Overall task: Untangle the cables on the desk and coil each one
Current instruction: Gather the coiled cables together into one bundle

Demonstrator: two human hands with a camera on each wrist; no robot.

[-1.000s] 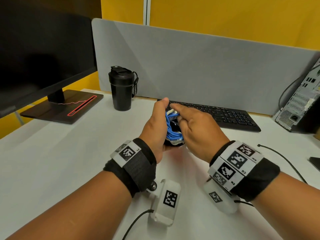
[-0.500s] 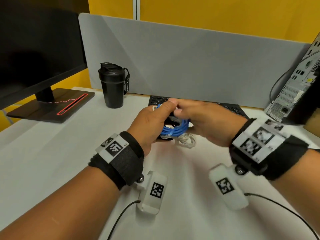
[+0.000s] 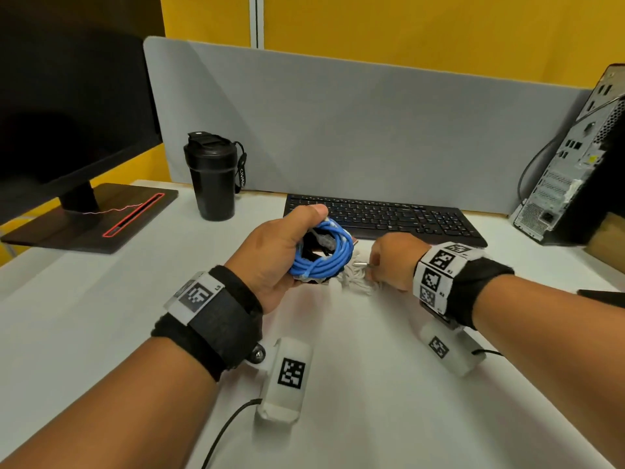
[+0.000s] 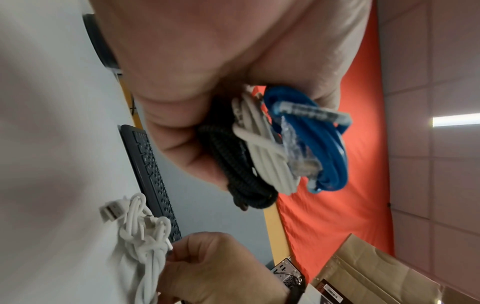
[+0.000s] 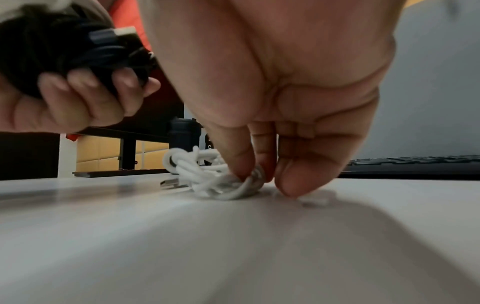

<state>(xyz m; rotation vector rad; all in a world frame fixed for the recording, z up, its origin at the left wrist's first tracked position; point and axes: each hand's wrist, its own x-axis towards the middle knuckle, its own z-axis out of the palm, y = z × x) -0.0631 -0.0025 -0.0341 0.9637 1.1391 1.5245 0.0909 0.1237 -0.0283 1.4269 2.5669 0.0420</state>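
My left hand [image 3: 280,252] grips a stack of coiled cables just above the desk: a blue cable [image 3: 324,262] [image 4: 324,148], a beige one [image 4: 262,150] and a black braided one [image 4: 241,170] [image 5: 85,51]. To its right a tangled white cable [image 3: 355,275] [image 4: 140,236] [image 5: 207,176] lies on the white desk [image 3: 101,316], its USB plug [image 4: 111,211] pointing away. My right hand [image 3: 389,262] [image 5: 262,172] reaches down and pinches loops of the white cable with thumb and fingers.
A black keyboard [image 3: 382,218] lies just behind the hands. A black tumbler [image 3: 211,181] and a monitor on its stand [image 3: 94,218] sit at the left, a computer tower [image 3: 581,170] at the right. A grey partition [image 3: 338,130] closes the back.
My right hand let go of the bundle and dropped right to the white cable on the desk. My left hand tilted the coils so the blue one faces up.
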